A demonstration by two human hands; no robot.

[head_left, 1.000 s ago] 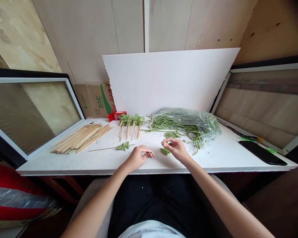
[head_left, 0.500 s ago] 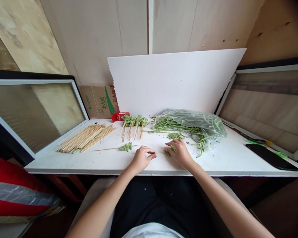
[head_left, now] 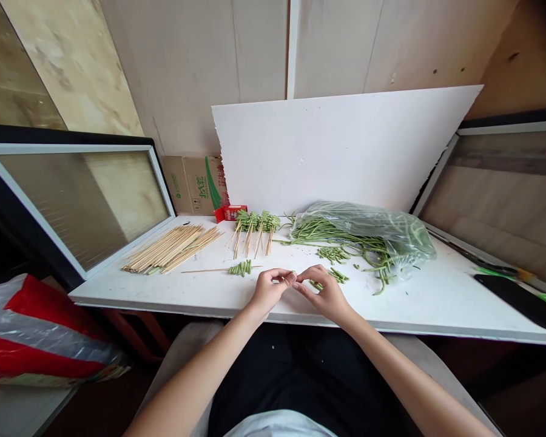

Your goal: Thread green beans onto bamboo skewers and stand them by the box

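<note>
My left hand (head_left: 271, 287) is closed in a pinch on the end of a thin bamboo skewer (head_left: 209, 271) that carries a small bunch of green bean pieces (head_left: 242, 267). My right hand (head_left: 321, 290) meets it fingertip to fingertip and pinches a short green bean piece. Both hands hover just above the front of the white table (head_left: 173, 290). More cut bean pieces (head_left: 338, 275) lie right behind my right hand.
A pile of bare bamboo skewers (head_left: 173, 249) lies at the left. Finished bean skewers (head_left: 253, 226) rest near a red carton (head_left: 230, 212). A plastic bag of long beans (head_left: 364, 229) sits at the right, a black phone (head_left: 519, 294) at the far right edge.
My right hand left the cut pieces on the table and came left to meet my left hand. The camera view shifted, so everything sits further right.
</note>
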